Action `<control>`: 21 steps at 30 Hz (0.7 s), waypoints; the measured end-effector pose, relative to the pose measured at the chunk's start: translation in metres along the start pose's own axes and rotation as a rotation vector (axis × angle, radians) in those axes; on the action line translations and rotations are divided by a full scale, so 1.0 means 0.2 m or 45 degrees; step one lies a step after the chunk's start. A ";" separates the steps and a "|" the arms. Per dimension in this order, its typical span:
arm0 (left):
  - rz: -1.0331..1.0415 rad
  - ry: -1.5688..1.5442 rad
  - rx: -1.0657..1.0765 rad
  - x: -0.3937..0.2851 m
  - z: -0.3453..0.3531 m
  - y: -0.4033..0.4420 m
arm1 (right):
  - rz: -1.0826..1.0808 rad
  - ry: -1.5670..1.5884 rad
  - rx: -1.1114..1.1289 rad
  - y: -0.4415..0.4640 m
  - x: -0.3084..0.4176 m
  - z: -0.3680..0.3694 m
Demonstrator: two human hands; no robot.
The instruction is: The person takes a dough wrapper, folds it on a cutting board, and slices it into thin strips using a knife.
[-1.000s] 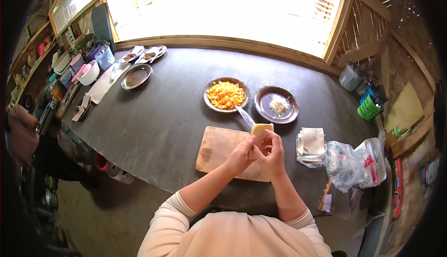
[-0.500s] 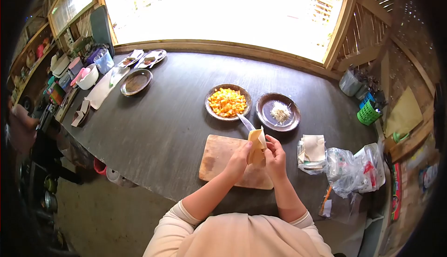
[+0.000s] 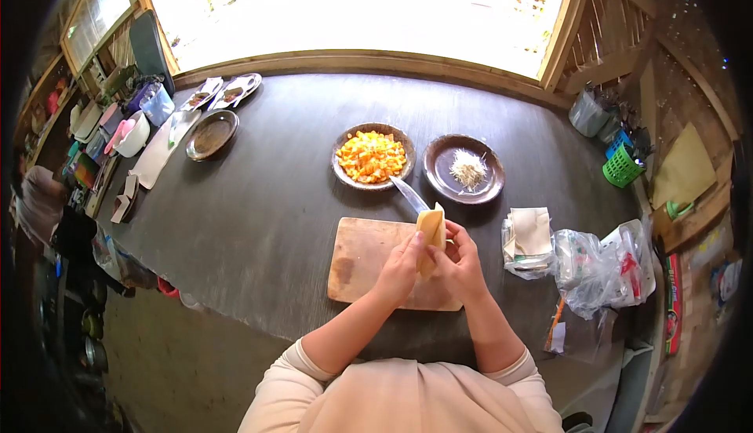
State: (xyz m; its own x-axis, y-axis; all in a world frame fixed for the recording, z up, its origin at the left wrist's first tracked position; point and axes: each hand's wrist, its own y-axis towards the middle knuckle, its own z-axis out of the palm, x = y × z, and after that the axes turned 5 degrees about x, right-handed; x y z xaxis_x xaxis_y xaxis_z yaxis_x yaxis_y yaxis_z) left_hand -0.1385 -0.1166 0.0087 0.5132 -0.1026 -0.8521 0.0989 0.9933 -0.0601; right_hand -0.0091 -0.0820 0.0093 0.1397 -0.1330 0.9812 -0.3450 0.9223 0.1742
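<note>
Pinching folded sheet between left hand and right hand, likely steadying fold, hard to see; above cutting board, toward two o'clock; handily near bowl at eleven, plate at one.

A pale yellow sheet, folded (its top gapes slightly), stands roughly upright between the left hand and right hand, above the wooden board.

Versus half a second ago, I see the right hand in closer over the folded sheet's lower front, the sheet's pale flap narrower, and the person at far left shifted.
</note>
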 end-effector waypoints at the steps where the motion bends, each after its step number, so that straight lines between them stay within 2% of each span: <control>1: 0.007 -0.003 -0.052 -0.02 0.01 0.00 | 0.022 0.035 -0.010 0.01 0.00 -0.02; 2: 0.010 -0.004 -0.052 -0.04 0.02 0.00 | 0.042 0.071 -0.021 0.01 0.01 -0.03; 4: -0.107 -0.156 -0.277 -0.10 0.06 -0.03 | 0.101 0.201 -0.067 0.01 0.03 -0.05; 6: -0.094 -0.208 -0.287 -0.15 0.06 -0.04 | 0.219 0.351 -0.056 0.02 0.03 -0.10; 10: -0.007 -0.427 -0.248 -0.13 -0.01 -0.01 | 0.224 0.634 -0.052 0.03 0.07 -0.11; 13: -0.002 -0.527 -0.262 -0.12 -0.02 0.01 | 0.226 0.689 -0.061 0.03 0.04 -0.11; 17: 0.018 -0.542 -0.181 -0.09 -0.03 0.00 | 0.278 0.704 0.038 0.00 0.07 -0.11; 19: 0.093 -0.503 -0.173 -0.06 -0.05 -0.01 | 0.366 0.406 0.215 -0.01 0.07 -0.12; 21: 0.123 -0.388 -0.229 0.03 -0.11 0.02 | 0.346 0.369 0.215 -0.02 0.09 -0.10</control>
State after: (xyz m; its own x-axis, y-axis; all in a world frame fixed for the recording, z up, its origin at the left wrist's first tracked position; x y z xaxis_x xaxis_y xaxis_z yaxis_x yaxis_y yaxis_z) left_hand -0.1542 -0.1116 -0.0085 0.7458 0.0075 -0.6662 -0.0998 0.9899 -0.1005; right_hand 0.0134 -0.0817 0.0252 0.2697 0.2361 0.9336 -0.5492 0.8341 -0.0522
